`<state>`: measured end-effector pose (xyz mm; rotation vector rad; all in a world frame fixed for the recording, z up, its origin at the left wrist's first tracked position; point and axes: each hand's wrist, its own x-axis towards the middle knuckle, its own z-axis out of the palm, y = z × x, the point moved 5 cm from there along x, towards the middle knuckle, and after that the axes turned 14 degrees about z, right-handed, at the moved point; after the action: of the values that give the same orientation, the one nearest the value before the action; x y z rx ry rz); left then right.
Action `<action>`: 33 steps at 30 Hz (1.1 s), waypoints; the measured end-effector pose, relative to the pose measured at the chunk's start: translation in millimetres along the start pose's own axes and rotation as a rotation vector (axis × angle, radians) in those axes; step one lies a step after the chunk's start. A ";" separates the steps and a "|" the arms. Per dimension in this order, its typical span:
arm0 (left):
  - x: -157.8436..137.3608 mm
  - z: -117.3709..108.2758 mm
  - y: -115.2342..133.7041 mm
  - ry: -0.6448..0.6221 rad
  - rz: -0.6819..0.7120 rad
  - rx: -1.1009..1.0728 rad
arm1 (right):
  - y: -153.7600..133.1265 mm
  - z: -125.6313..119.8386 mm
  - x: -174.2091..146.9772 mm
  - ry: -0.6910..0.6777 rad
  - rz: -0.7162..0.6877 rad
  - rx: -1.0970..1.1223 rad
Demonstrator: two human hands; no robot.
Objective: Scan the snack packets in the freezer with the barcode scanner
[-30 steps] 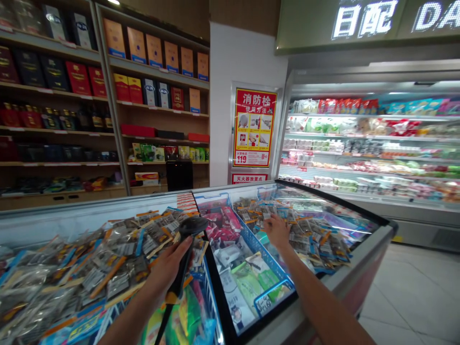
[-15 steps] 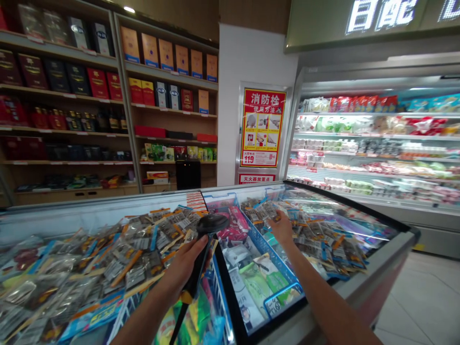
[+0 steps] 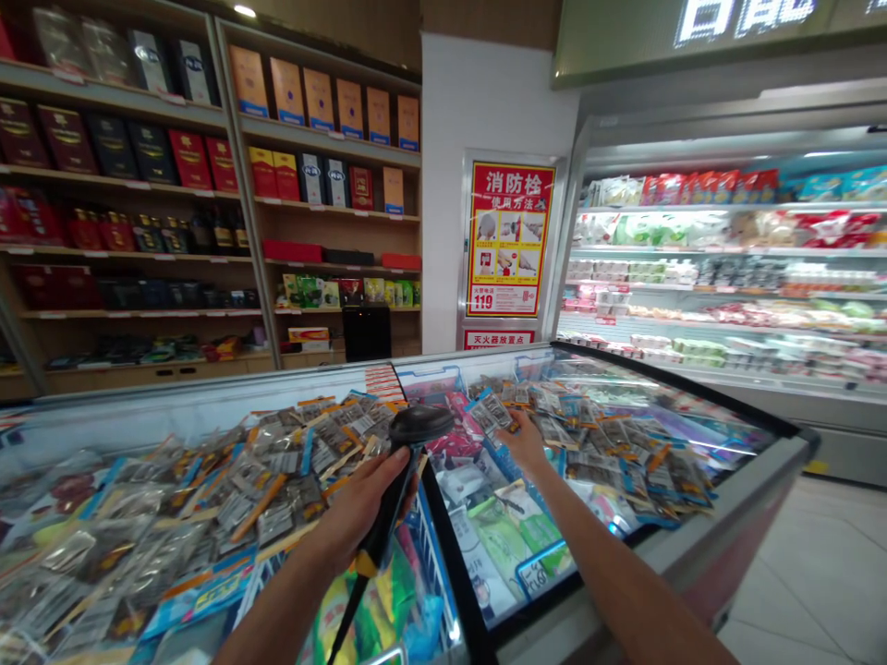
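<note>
Far L: tall brown wooden shelving point(image 3: 242, 157), packed w/ maroon, navy & red cartons, gold print too small to read; tan cartons w/ blue bases point(image 3: 285, 90) up on its R bay, print also illegible.

Lower L: big loose heap of flat clear plastic pkts w/ blue or orange top edges point(image 3: 277, 480), spread over the L part of a long chest freezer w/ grey metal rim point(image 3: 745, 499); grey label panels on the pkts, text blurred.

Bottom ctr: L hand point(image 3: 360, 508) closed round the handle of a black handheld scanner w/ yellow trim point(image 3: 389, 517), head up & angled R, cable hanging down. Green & yellow plastic bags point(image 3: 367, 610) below it.

R of that: shiny pink packs point(image 3: 457, 434). Just beside, R hand point(image 3: 523, 441) pinches one small flat pkt w/ blue edge & grey print point(image 3: 491, 411) btwn thumb & fingers, held out toward scanner side; label unreadable, can't tell if it touches anything underneath.

Behind: red/yellow framed poster point(image 3: 511, 238), reads 消防栓 使用方法, "119" at bottom; red sign point(image 3: 499, 338) under it, 灭火器放置点.

R: second heap of similar blue- & orange-edged pkts point(image 3: 624, 453). Far R: lit open chiller cabinet w/ grey base point(image 3: 845, 457), shelves full; white-lit sign characters point(image 3: 745, 18) above, cut off at top.
</note>
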<state>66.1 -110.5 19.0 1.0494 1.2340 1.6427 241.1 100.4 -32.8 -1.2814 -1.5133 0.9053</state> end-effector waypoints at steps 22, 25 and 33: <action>2.4 1.2 1.8 -0.107 -0.012 0.011 | 1.2 5.9 -0.9 -0.028 -0.046 0.027; 15.1 8.7 9.0 -0.180 0.034 0.070 | 0.6 5.3 -2.2 -0.025 -0.037 0.036; 44.0 29.3 29.3 -0.394 0.124 0.078 | 4.2 -13.0 -1.8 0.004 0.025 0.145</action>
<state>75.7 -66.3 59.1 1.4428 0.9920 1.3972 254.8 99.1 -33.1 -1.1987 -1.4048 1.0097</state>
